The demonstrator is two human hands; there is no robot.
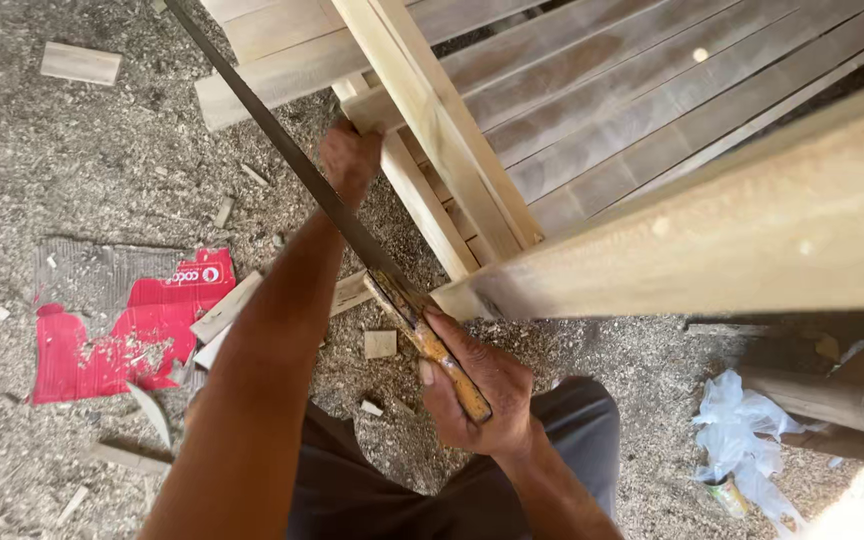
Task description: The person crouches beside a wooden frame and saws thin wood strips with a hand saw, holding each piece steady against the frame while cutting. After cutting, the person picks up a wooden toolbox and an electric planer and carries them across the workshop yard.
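Sawdust-strewn floor [72, 150], red cardboard sheet [122, 330], wood offcuts [80, 63], white plastic bag [742, 430]

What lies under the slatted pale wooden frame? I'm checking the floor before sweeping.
Under the slatted pale wooden frame, sawdust-covered ground and small wood offcuts show. Ground beneath the boards themselves is hidden.

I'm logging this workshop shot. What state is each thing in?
Long dark metal saw with wooden handle: gripped, angled across frame.
Right hand: closed on handle.
Left hand: braced on pale slatted wooden frame.
Red cardboard sheet: flat, dusted with sawdust.
White plastic bag: crumpled.
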